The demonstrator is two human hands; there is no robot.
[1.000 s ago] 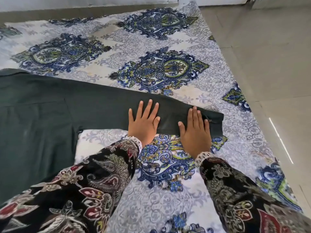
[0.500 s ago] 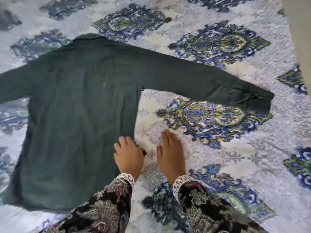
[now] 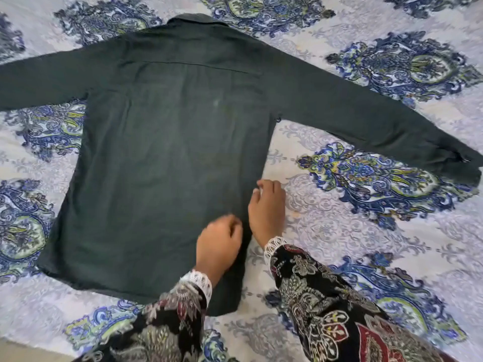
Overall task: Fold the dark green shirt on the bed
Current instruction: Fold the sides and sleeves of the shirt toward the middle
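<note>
The dark green shirt (image 3: 167, 142) lies flat and back-up on the bed (image 3: 347, 231), its collar at the far side and both long sleeves spread outward. The right sleeve (image 3: 379, 126) runs to the frame's right edge, and the left sleeve (image 3: 39, 79) is cut off at the left edge. My left hand (image 3: 219, 244) sits on the shirt's body close to its right side seam, with the fingers curled into the cloth. My right hand (image 3: 266, 207) is at that same side edge, fingertips bent onto the fabric's border.
The bed sheet is pale with large blue and green ornaments, and it surrounds the shirt on all sides. A strip of floor (image 3: 18, 352) shows at the bottom left corner. My patterned dark sleeves (image 3: 321, 304) cover the near part of the bed.
My hands have left the right sleeve's cuff and come to the shirt's right side edge. The view swung left and down, so the whole shirt body shows.
</note>
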